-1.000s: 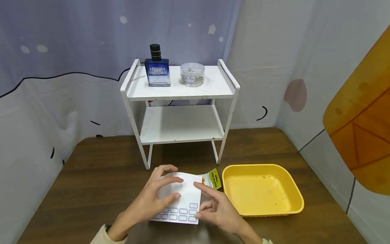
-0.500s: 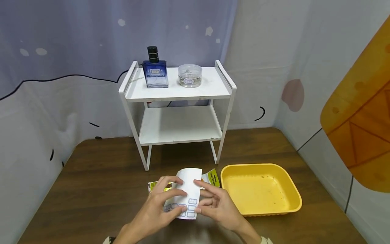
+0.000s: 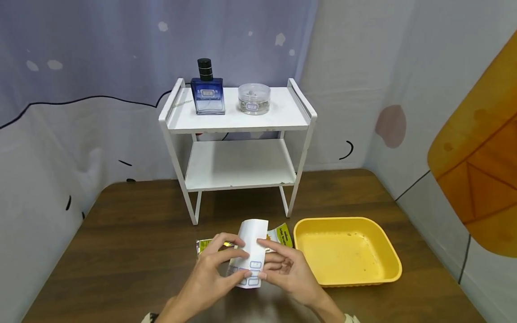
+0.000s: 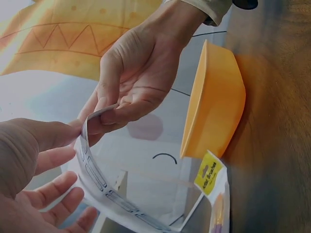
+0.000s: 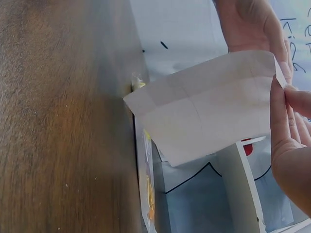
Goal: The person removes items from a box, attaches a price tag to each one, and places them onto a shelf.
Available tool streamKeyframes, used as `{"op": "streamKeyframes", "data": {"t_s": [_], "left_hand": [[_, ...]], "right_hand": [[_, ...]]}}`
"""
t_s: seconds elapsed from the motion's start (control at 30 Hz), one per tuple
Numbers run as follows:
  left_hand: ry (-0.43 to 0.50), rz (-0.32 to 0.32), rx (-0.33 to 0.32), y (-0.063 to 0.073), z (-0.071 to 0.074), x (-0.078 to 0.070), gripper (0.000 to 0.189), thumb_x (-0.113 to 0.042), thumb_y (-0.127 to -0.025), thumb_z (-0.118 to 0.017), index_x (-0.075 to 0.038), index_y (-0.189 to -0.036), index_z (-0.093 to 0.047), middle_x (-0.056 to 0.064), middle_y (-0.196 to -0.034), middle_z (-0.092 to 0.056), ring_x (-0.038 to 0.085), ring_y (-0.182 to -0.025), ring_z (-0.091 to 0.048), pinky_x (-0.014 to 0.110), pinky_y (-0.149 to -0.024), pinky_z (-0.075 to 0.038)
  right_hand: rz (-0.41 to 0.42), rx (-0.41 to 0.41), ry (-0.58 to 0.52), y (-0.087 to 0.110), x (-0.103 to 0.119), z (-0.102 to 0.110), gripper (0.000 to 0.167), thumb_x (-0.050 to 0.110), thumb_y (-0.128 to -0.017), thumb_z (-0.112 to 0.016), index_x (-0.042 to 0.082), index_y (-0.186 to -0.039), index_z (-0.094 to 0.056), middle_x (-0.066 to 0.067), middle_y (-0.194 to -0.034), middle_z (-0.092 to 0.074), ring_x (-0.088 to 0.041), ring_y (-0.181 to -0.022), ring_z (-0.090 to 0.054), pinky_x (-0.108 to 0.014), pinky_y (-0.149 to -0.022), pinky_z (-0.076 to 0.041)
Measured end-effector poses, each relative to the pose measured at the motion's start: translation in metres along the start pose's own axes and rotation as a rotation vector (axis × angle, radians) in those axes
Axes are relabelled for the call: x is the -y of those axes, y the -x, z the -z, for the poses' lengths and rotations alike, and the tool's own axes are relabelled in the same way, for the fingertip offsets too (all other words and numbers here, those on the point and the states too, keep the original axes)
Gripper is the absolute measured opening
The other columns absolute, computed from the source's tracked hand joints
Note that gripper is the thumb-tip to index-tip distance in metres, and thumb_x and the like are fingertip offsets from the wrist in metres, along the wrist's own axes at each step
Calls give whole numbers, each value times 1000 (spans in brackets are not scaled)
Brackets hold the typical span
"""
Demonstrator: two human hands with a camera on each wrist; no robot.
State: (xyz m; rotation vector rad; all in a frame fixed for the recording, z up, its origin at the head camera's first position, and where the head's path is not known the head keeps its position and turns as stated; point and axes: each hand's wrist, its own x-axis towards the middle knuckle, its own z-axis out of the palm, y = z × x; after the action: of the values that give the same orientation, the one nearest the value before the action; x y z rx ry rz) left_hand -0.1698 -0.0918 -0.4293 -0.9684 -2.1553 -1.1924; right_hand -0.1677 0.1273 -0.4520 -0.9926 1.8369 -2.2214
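Both hands are at a white sheet of blue-framed label stickers [image 3: 253, 233], bent into a curve over the table. My right hand [image 3: 292, 271] pinches its right edge between thumb and fingers. The left hand [image 3: 210, 273] has its thumb and fingertips against the printed side, the thumb close to the right thumb. In the left wrist view the left hand's other fingers [image 4: 58, 191] are spread loosely beside the sheet. The right wrist view shows the sheet's plain back [image 5: 204, 116]. Beneath the hands lies a clear packet with a yellow-green header [image 3: 284, 234], partly hidden.
A yellow plastic tray [image 3: 347, 255] stands to the right of the hands. Behind is a white two-tier shelf [image 3: 242, 163] carrying a blue perfume bottle [image 3: 208, 96] and a round clear jar [image 3: 254, 99], each bearing a small label. Dark wooden table [image 3: 101, 251] underneath.
The sheet has gone from nearly flat to strongly curved. The left hand has shifted right, toward the right hand. More of the packet shows at the left; the right hand barely moved.
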Motion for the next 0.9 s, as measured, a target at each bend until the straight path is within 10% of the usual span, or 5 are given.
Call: {"op": "streamKeyframes", "data": {"t_s": [0.9], "left_hand": [[174,47,-32,-2,-9,3,29,6,-70,-85,-8,-95,-78,5,-103,-64,20,-97,-62,21,-85,-53]], "right_hand": [[127,42,52,-2,-5,5,55,-16,-88,-61,-21,-138,-39,-45,-107,-58,-7,-102,-70,-30,-85,-58]]}}
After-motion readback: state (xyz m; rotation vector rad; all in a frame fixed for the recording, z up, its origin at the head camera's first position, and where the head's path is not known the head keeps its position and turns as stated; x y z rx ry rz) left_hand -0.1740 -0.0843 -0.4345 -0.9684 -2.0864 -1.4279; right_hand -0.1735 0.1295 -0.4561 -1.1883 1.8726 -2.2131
